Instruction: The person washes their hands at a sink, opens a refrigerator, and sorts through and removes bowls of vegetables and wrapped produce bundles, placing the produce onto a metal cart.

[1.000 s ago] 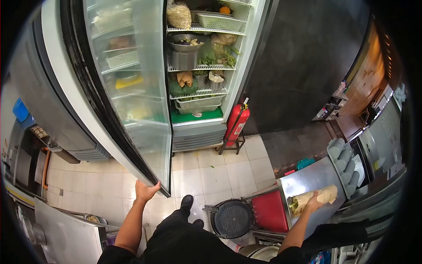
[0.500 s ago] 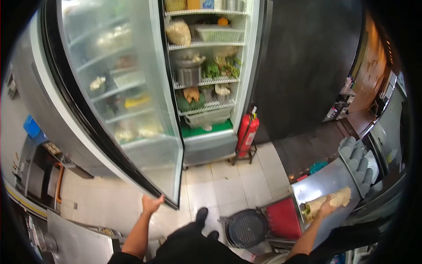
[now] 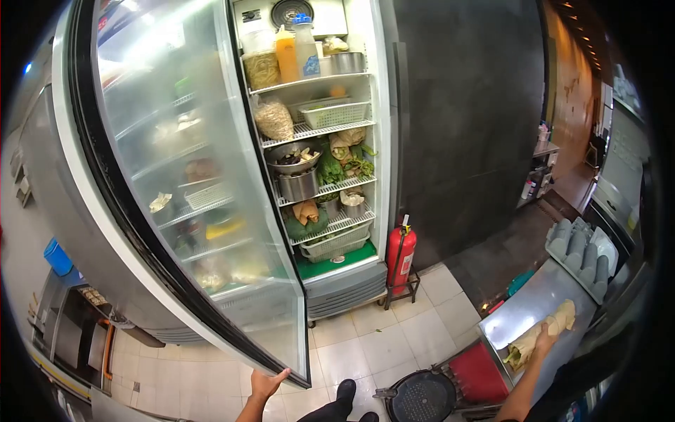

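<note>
My left hand (image 3: 268, 382) grips the lower edge of the open glass fridge door (image 3: 271, 323). At the right, my right hand (image 3: 543, 340) is closed around a paper-wrapped bundle (image 3: 560, 318) with green leaves showing at its near end. The bundle is over the steel counter (image 3: 506, 320). Inside the fridge, shelves hold an orange bottle (image 3: 286, 56), a bag of pale food (image 3: 273, 118), a white basket (image 3: 336, 114), a steel pot (image 3: 299, 186) and leafy greens (image 3: 330, 169).
A red fire extinguisher (image 3: 401, 259) stands in a stand right of the fridge. A black round-topped stool (image 3: 422, 397) and a red seat (image 3: 479, 373) are near my feet. Grey cup-like holders (image 3: 578, 257) sit at the counter's far end. A blue container (image 3: 58, 257) is at the left.
The view has tilted up, bringing the fridge's top shelf into sight, and the hands and floor sit lower in it. Both hands keep their holds on the door and the bundle.
</note>
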`<state>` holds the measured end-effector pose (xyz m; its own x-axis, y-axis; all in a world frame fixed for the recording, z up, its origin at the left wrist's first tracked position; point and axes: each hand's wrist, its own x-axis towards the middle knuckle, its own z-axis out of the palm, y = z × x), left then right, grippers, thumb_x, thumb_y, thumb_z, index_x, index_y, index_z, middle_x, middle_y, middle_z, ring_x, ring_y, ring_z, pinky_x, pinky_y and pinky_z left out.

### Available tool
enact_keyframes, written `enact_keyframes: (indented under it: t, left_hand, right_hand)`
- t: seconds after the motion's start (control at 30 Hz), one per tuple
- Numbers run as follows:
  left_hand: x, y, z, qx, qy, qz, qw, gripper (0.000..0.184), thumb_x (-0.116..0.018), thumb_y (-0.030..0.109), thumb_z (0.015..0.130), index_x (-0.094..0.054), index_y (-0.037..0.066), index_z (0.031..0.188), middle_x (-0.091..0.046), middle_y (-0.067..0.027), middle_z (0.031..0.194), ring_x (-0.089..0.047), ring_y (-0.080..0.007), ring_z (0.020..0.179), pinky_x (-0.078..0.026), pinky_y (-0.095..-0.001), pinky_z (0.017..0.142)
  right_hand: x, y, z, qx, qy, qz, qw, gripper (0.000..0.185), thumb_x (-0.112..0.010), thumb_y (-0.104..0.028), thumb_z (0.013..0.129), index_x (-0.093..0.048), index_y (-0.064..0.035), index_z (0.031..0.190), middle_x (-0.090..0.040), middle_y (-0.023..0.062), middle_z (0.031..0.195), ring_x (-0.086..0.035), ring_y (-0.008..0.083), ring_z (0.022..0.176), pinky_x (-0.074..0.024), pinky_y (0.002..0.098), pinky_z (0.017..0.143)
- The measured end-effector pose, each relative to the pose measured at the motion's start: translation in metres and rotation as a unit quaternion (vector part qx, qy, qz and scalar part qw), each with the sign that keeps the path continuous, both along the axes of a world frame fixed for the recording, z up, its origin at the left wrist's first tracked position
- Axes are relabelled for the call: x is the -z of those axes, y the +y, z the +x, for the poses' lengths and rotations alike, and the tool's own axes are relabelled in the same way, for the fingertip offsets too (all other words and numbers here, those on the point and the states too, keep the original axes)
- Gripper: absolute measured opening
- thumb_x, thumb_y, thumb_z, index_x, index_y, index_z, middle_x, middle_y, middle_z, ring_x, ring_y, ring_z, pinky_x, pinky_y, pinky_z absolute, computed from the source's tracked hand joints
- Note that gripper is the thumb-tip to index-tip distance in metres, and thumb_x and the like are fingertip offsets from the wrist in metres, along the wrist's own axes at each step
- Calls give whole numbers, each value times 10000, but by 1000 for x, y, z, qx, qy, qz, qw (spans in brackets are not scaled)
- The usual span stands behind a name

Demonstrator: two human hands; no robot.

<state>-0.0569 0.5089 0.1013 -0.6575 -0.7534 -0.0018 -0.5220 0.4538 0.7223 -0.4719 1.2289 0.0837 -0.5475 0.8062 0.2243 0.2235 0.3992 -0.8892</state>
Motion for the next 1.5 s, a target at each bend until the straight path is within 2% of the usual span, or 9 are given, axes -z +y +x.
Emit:
enact_keyframes:
  t: [0.23, 0.47, 0.7, 0.83, 1.1, 1.33, 1.37, 1.43, 1.5]
  left_hand:
    - [-15, 20, -25, 136, 11, 6, 991, 641, -814, 454, 651, -620, -31, 1023, -653, -214, 1021, -618, -361, 979, -489, -394, 838]
    - [26, 38, -87, 197, 63, 7, 978, 726, -796, 451, 667, -544, -58, 1120, -533, -259, 1158, -510, -380, 1099, -400, -415, 972]
    - [14, 69, -157, 263, 78, -73, 959, 1358, -829, 432, 592, 115, -138, 1384, 55, -371, 1455, 47, -468, 1390, -53, -462, 1152]
    - [1, 97, -194, 230, 102, -28, 967, 1357, -835, 374, 615, 161, -132, 1385, 132, -359, 1467, 104, -449, 1398, -19, -452, 1154]
    - [43, 119, -289, 274, 197, -44, 940, 1267, -825, 229, 673, 151, -122, 1401, 145, -312, 1496, 100, -412, 1412, 28, -485, 1143]
    - [55, 101, -328, 334, 127, 67, 932, 1098, -762, 308, 784, 23, -86, 1445, -97, -298, 1503, -244, -357, 1377, -190, -395, 1145]
    - [81, 100, -353, 419, 140, 293, 848, 1091, -735, 434, 786, -18, -22, 1471, -154, -254, 1502, -252, -355, 1373, -216, -422, 1138]
    - [96, 122, -350, 630, 134, 282, 711, 726, -603, 288, 907, -206, 29, 1456, -555, -224, 1188, -548, -339, 1116, -488, -458, 905]
    - [9, 170, -289, 725, -15, 334, 603, 754, -584, 325, 918, -162, 0, 1452, -445, -240, 1320, -466, -386, 1205, -430, -533, 972]
  right_hand:
    - [-70, -31, 62, -140, 82, -380, 911, 656, -620, -352, 830, -415, 20, 1330, -542, 164, 1202, -597, 280, 1000, -513, 405, 834]
    - [-107, -104, 158, -149, 122, -270, 944, 708, -623, -448, 834, -437, 32, 1321, -522, 169, 1257, -511, 255, 1145, -406, 370, 975]
    - [-113, -160, 218, -246, 151, -289, 913, 527, -558, -288, 909, -445, 34, 1311, -545, 136, 1214, -538, 215, 1088, -419, 310, 934]
    - [-106, -189, 227, -237, 217, -273, 907, 527, -559, -256, 899, -438, 34, 1322, -577, 126, 1167, -563, 219, 1039, -436, 321, 926]
    - [-147, -230, 247, -226, 225, -247, 915, 776, -716, -176, 791, -303, -6, 1426, -495, 77, 1312, -465, 161, 1193, -357, 305, 1017]
    - [-158, -259, 320, -196, 290, -232, 908, 925, -778, -183, 759, -208, -35, 1472, -386, 70, 1416, -357, 159, 1298, -266, 335, 1104]
    - [-153, -270, 326, -152, 279, -198, 927, 937, -786, -186, 754, -206, -46, 1477, -374, 73, 1427, -345, 161, 1307, -258, 337, 1108]
    - [-144, -283, 341, -118, 198, -109, 967, 930, -754, -319, 787, -202, -30, 1477, -262, 94, 1490, -248, 177, 1360, -204, 338, 1127]
    - [-147, -302, 356, -121, 191, -93, 970, 1025, -752, -383, 772, -119, -8, 1486, -222, 120, 1509, -209, 174, 1373, -188, 317, 1122]
